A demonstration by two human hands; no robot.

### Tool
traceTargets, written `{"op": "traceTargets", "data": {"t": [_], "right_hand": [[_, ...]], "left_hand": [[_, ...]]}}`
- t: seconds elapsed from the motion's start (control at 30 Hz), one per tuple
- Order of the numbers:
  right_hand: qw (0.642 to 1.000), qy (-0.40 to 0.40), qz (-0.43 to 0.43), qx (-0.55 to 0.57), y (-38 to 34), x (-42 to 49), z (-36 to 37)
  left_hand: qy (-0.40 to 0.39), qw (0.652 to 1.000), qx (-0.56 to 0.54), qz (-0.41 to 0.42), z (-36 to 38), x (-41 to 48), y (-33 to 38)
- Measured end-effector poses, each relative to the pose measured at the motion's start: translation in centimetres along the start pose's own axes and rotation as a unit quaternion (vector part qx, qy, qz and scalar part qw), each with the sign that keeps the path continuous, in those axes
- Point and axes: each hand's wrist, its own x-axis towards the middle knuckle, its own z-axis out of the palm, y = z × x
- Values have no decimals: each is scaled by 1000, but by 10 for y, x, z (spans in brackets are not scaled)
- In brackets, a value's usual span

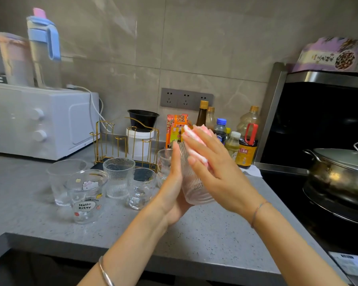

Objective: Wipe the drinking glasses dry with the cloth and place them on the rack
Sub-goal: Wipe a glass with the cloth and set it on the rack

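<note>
My left hand (174,188) holds a ribbed drinking glass (194,190) above the grey counter, gripping its left side and base. My right hand (213,168) presses a pink and white cloth (196,134) against the glass's upper right side. Several more glasses stand on the counter to the left: a plain one (62,180), a Hello Kitty one (85,195), a ribbed one (118,176) and a small one (140,188). Another glass (163,162) is partly hidden behind my left hand. The gold wire rack (124,145) stands behind them with no glass on it.
A white microwave (39,120) carrying jugs sits at the back left. Behind the rack are a white tub (139,145) with a black bowl (143,118), a packet and several sauce bottles (246,147). A lidded steel pot (339,172) sits on the stove at right.
</note>
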Motion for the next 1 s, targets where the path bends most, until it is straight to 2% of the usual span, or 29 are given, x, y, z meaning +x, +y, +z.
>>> {"op": "traceTargets", "data": {"t": [0.13, 0.23, 0.27, 0.4, 0.47, 0.57, 0.7, 0.8, 0.9, 0.97, 1.0], "right_hand": [[992, -39, 68, 103, 6, 12, -8], [946, -35, 178, 269, -3, 16, -18], [944, -27, 170, 282, -4, 13, -23], [978, -25, 94, 184, -1, 6, -31], [975, -30, 98, 198, -1, 4, -28], [973, 24, 81, 216, -1, 3, -22], [965, 71, 82, 238, -2, 0, -14], [955, 131, 100, 246, 6, 0, -13], [955, 173, 112, 214, 12, 4, -12], [965, 182, 97, 161, 13, 5, -7], [969, 186, 87, 136, 13, 5, -5]], "left_hand": [[-6, 996, 87, 6, -5, -4, 4], [4, 987, 163, 15, -12, -6, 7], [3, 983, 181, 21, -14, -7, 8], [-6, 981, 194, 20, -21, -9, 11], [-36, 985, 171, -1, -22, -10, 11], [-66, 986, 149, -25, -22, -11, 10], [-70, 980, 183, -21, -18, -14, 10], [-61, 953, 296, -4, -13, -19, 17], [6, 890, 453, 51, -6, -19, 17], [56, 857, 500, 108, -2, -17, 13], [73, 852, 503, 125, -2, -16, 11]]}}
